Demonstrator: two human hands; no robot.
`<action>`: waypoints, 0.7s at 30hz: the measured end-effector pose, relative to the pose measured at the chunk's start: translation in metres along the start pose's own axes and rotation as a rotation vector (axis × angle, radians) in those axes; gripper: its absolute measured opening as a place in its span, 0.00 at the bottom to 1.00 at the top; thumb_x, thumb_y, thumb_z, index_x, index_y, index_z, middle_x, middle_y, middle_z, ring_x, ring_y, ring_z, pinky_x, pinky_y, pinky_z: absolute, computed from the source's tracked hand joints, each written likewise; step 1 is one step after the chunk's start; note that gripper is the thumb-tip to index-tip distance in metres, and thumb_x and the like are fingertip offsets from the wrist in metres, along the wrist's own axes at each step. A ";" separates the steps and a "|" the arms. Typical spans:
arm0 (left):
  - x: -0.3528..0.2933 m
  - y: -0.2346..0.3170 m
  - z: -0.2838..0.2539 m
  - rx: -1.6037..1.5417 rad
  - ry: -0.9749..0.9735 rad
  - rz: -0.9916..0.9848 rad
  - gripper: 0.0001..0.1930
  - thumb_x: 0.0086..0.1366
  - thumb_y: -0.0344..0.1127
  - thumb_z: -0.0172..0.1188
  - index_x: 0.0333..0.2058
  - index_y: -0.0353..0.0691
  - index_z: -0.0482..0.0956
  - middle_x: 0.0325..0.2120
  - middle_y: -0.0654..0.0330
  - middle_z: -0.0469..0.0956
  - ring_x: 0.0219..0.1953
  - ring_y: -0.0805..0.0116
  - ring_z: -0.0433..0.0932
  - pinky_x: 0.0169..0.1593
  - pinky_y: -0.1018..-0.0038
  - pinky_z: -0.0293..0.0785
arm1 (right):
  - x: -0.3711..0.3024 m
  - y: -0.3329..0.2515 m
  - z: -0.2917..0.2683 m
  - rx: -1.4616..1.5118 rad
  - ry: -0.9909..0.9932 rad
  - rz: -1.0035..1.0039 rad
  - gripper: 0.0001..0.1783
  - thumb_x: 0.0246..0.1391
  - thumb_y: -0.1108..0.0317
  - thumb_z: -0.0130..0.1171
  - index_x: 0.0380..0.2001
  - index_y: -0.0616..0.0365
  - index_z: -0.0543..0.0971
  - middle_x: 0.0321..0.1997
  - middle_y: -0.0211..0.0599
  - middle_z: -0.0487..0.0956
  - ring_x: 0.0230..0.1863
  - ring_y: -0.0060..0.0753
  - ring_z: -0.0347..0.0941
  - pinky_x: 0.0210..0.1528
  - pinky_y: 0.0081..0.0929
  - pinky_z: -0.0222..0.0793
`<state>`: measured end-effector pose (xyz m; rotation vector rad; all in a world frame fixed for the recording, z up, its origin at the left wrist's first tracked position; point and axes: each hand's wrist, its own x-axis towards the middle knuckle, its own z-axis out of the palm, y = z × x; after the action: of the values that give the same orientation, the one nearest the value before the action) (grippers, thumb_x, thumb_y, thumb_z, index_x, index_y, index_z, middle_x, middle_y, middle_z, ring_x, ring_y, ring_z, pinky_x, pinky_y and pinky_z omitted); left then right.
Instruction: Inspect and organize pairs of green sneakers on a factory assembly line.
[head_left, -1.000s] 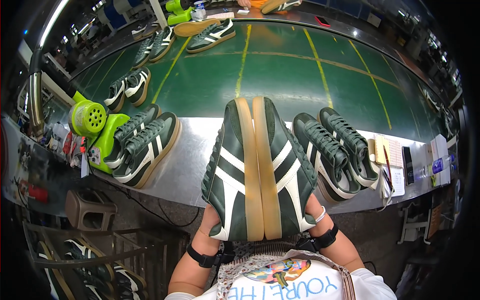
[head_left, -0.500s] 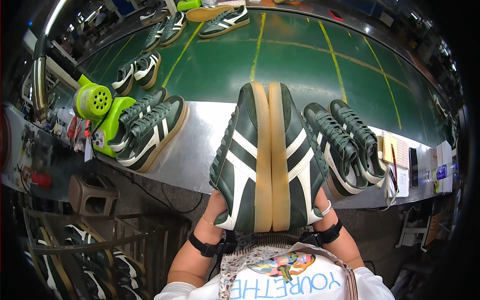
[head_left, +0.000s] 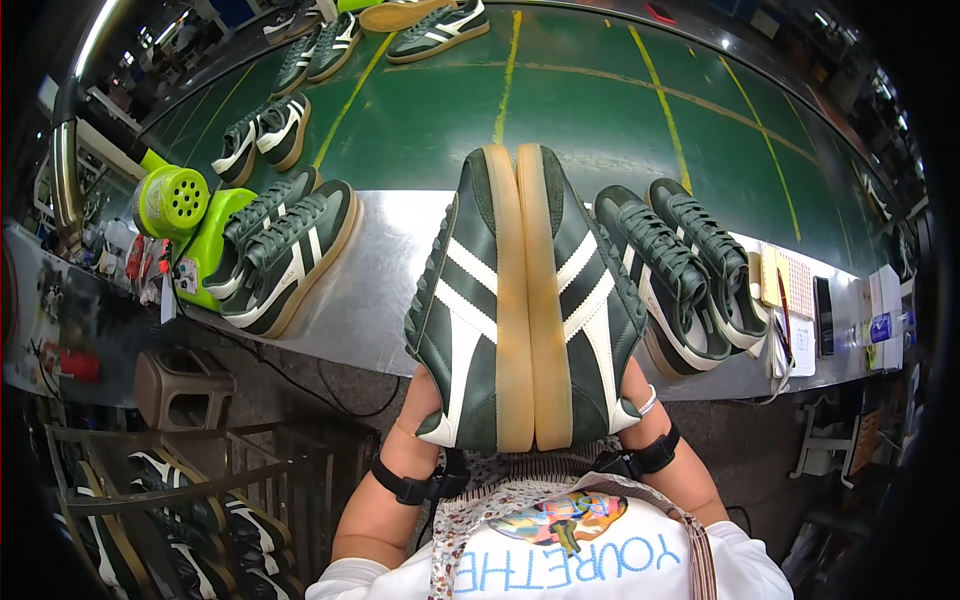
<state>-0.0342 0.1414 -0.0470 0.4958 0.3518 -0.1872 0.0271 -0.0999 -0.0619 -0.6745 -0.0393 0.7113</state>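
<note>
Two dark green sneakers with white stripes and gum soles are held up in front of me, their soles facing each other, toes pointing away. My left hand [head_left: 424, 390] holds the left sneaker [head_left: 462, 330]; its fingers are hidden behind the shoe. Likewise, my right hand [head_left: 633, 384] supports the right sneaker [head_left: 590, 310], fingers out of sight. The soles touch or nearly touch near the heels, while a narrow gap shows between the toes. Beyond the right sneaker, a matching pair [head_left: 683, 275] rests on the metal table edge [head_left: 390, 235].
A matching pair [head_left: 290, 255] sits at left beside a bright green machine [head_left: 183, 205]. More sneakers stand farther back on the green surface [head_left: 580, 110]. At right lie a notebook [head_left: 795, 335], pen and phone [head_left: 824, 315]. A rack [head_left: 150, 492] with shoes and a stool [head_left: 183, 388] are lower left.
The held sneakers appear slightly farther left and higher in view, and the table scene has shifted the same way. The gap between the toes looks slightly wider. Both hands keep their hold.
</note>
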 end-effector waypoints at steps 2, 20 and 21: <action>0.001 0.001 0.000 -0.049 -0.043 -0.028 0.19 0.65 0.36 0.43 0.52 0.31 0.63 0.48 0.51 0.70 0.46 0.61 0.73 0.49 0.67 0.71 | -0.001 0.000 0.002 -0.156 0.066 -0.022 0.22 0.58 0.65 0.45 0.53 0.66 0.64 0.52 0.44 0.70 0.46 0.33 0.71 0.47 0.27 0.70; -0.014 0.007 -0.004 0.000 -0.112 0.063 0.23 0.58 0.32 0.53 0.52 0.31 0.63 0.48 0.52 0.70 0.46 0.61 0.73 0.50 0.68 0.70 | -0.005 -0.001 0.002 0.104 0.167 0.034 0.24 0.48 0.75 0.53 0.51 0.63 0.66 0.50 0.40 0.71 0.48 0.33 0.70 0.50 0.29 0.67; -0.015 0.009 -0.005 0.012 -0.104 0.063 0.24 0.57 0.31 0.54 0.52 0.31 0.63 0.48 0.52 0.70 0.47 0.61 0.73 0.51 0.68 0.70 | -0.006 -0.003 0.004 0.103 0.163 0.030 0.24 0.48 0.75 0.53 0.51 0.63 0.66 0.50 0.40 0.71 0.48 0.33 0.70 0.50 0.29 0.67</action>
<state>-0.0469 0.1532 -0.0416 0.5061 0.2334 -0.1536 0.0232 -0.1028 -0.0557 -0.6337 0.1561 0.6805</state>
